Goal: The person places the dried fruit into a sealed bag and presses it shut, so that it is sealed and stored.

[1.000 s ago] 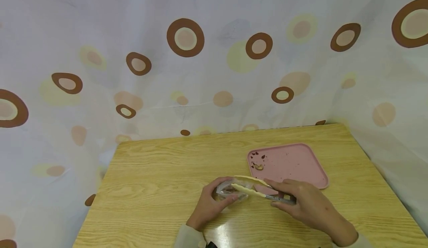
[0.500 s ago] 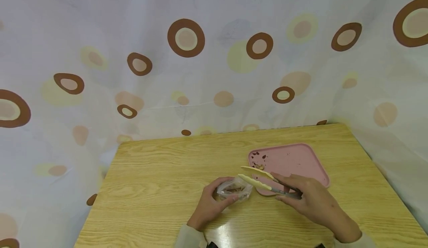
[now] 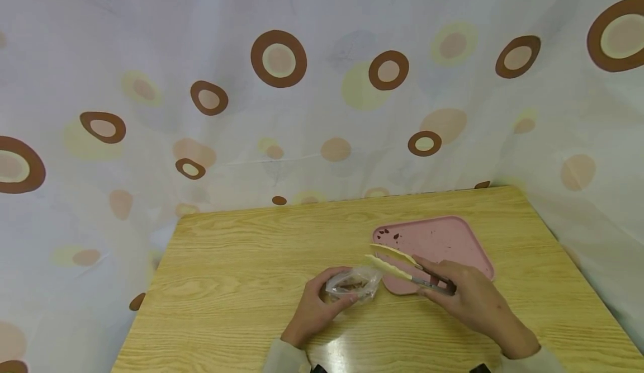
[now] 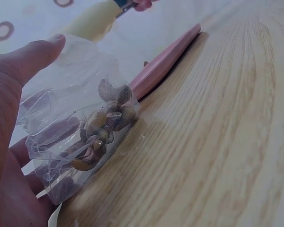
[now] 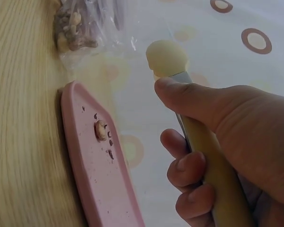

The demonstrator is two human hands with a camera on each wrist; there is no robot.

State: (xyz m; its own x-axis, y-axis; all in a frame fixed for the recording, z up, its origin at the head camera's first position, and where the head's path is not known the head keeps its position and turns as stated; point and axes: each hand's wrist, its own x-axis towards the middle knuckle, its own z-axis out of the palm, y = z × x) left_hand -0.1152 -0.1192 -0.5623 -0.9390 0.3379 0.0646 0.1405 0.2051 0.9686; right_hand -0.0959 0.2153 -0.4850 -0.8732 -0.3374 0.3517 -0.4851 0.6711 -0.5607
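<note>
My left hand [image 3: 314,311] holds a clear plastic bag [image 3: 364,283] between thumb and fingers, its mouth facing up. Several brown, curved nuts [image 4: 116,116] lie in the bottom of the bag in the left wrist view. In my right hand [image 3: 470,294] I grip a pair of tongs [image 3: 389,267] with pale yellow tips. The tips stand apart with nothing seen between them, over the near left corner of the pink tray [image 3: 443,239]. One nut [image 5: 101,131] lies on that tray in the right wrist view; in the head view the tongs cover it.
Dark reddish flakes [image 3: 384,231] are scattered in the tray's left end, beside the nut. The tray sits on a wood-grain table [image 3: 251,261], to the right of the bag. A patterned curtain [image 3: 322,110] with brown rings hangs behind the table.
The tongs have moved from over the bag's mouth to the right and back, to above the tray's left corner. My left hand and the bag stay in place.
</note>
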